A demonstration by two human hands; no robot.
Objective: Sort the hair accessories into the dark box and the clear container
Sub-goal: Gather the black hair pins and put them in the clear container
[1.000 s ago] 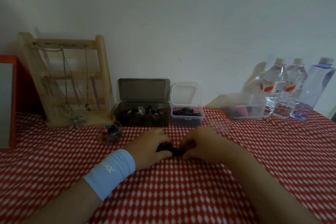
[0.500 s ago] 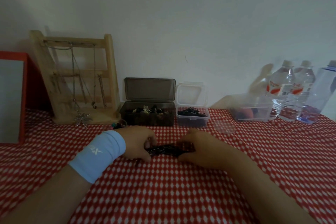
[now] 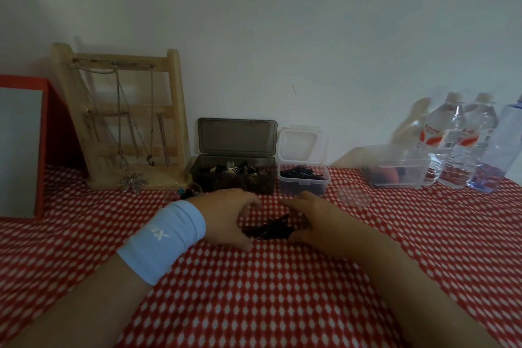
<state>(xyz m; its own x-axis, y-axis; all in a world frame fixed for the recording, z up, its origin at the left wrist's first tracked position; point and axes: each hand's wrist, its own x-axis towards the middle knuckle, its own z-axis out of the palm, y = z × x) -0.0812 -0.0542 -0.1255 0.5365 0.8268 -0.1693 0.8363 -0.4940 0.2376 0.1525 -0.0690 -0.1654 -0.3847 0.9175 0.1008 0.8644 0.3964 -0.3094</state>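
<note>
Although several items carry printing, none of it reads in full. At the far left, a red-framed panel (image 3: 19, 150) is cut off by the frame edge. Next stands a wooden jewellery rack (image 3: 175, 110) hung with chains and a leaf pendant (image 3: 132, 181). A small clear cup (image 3: 192, 188) of coloured items is mostly hidden behind the left hand (image 3: 226, 217).

That hand forms a wide C, fingers and thumb well apart, cupping the left end of a pile of black hairpins (image 3: 268, 230) at frame centre on the red-and-white tablecloth (image 3: 282, 291). Its light blue wristband (image 3: 162, 240) carries a white logo beginning with X; the remaining characters are unclear.

Behind the hands, the dark box (image 3: 234, 178), lid raised, holds mixed accessories too small to identify. The clear container (image 3: 303, 181) just right of it holds black pins.

The right hand (image 3: 319, 220) lies relaxed, fingers loosely extended, thumb at the pile's right end.

Further right are a clear round lid (image 3: 353, 196), a blurred clear tub (image 3: 395, 169) with orange contents, and water bottles (image 3: 443, 144) whose red-and-white labels are illegible.
</note>
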